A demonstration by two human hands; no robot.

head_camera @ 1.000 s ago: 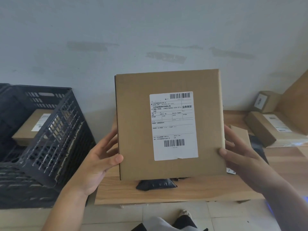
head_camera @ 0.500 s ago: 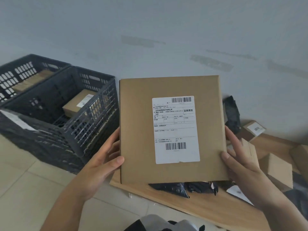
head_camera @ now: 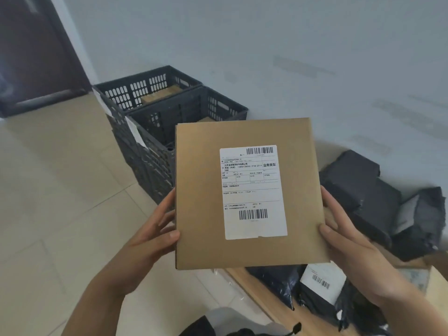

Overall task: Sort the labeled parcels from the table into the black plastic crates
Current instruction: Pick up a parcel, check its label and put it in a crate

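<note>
The box (head_camera: 247, 192) hides both hands' fingers behind it and part of the nearer crate (head_camera: 184, 127); its label's (head_camera: 253, 191) small print is unreadable. Held upright, face toward the camera, long axis vertical, barcodes top and bottom. The left hand (head_camera: 150, 241) and right hand (head_camera: 344, 241) grasp its side edges, above the table (head_camera: 278, 306) edge.

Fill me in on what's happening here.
A person is sorting parcels. Both hands, left hand and right hand, grip a flat cardboard parcel by its side edges, its shipping label facing the camera. Two black crates stand on the floor beyond it, each already holding a cardboard parcel. Black bagged parcels still lie on the wooden table at right.
</note>
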